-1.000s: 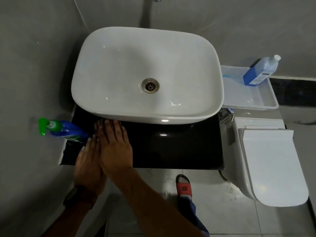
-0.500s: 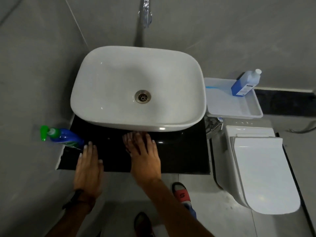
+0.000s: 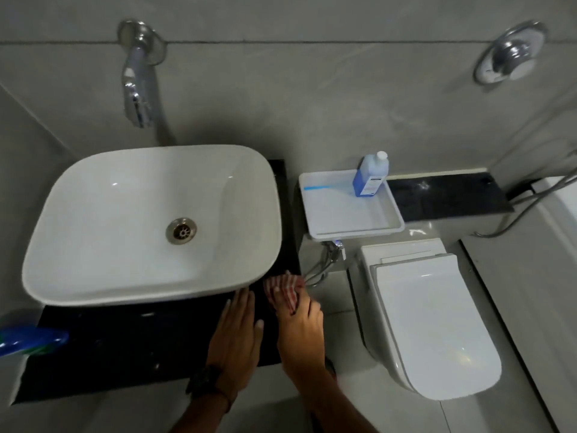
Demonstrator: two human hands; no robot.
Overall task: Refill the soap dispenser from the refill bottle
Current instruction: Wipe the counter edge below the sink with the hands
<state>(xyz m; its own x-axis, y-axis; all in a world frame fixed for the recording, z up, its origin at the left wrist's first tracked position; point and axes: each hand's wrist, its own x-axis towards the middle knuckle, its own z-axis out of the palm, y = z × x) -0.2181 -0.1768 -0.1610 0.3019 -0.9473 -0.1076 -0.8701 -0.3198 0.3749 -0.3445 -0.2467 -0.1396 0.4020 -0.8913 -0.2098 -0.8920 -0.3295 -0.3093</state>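
Note:
A blue refill bottle [image 3: 370,178] with a white cap stands upright in the back corner of a white tray [image 3: 352,234], right of the basin. A blue bottle with a green top [image 3: 31,339] lies at the far left edge of the black counter [image 3: 125,345], partly cut off by the frame. My right hand [image 3: 299,326] presses a red-and-white striped cloth [image 3: 282,281] onto the counter's right front corner. My left hand [image 3: 237,332] lies flat and empty on the counter right beside it. Both hands are far from either bottle.
A white basin [image 3: 93,214] fills most of the counter, with a chrome wall tap [image 3: 135,89] above it. A white toilet [image 3: 431,323] with its lid down stands to the right, below the tray. A chrome wall fitting [image 3: 507,57] is at the upper right.
Both hands have slid rightward along the counter's front, from its left end to its right corner. The striped cloth now shows under my right fingers. My view has shifted up and right.

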